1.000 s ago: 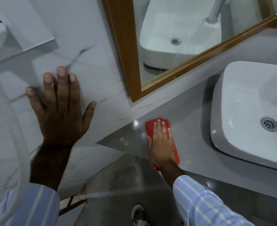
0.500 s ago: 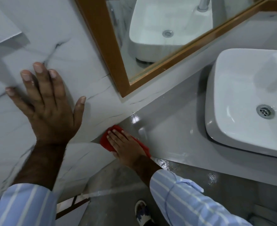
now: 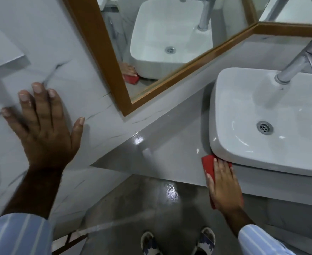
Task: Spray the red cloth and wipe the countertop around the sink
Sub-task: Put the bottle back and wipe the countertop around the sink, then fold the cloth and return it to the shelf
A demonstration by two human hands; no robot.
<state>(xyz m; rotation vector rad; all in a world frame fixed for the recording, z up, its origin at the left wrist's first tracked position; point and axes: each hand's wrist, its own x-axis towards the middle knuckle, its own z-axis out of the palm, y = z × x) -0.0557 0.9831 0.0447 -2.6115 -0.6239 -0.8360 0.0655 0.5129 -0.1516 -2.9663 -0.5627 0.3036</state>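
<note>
Grey surface (image 3: 170, 155) runs along the marble wall (image 3: 96, 140), under a mirror (image 3: 170, 43) with a wooden frame. White sink (image 3: 261, 111) stands on it at the right. The right hand (image 3: 225, 186) lies flat with a released grip, pressing the cloth (image 3: 207, 165) on the near edge, touching the sink base. The left hand (image 3: 45, 129) is open, palm flat on the wall at the left.

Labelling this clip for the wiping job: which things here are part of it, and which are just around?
In the job: red cloth, right hand, countertop, sink.
Just around: mirror, tap, left hand flat on the wall.
</note>
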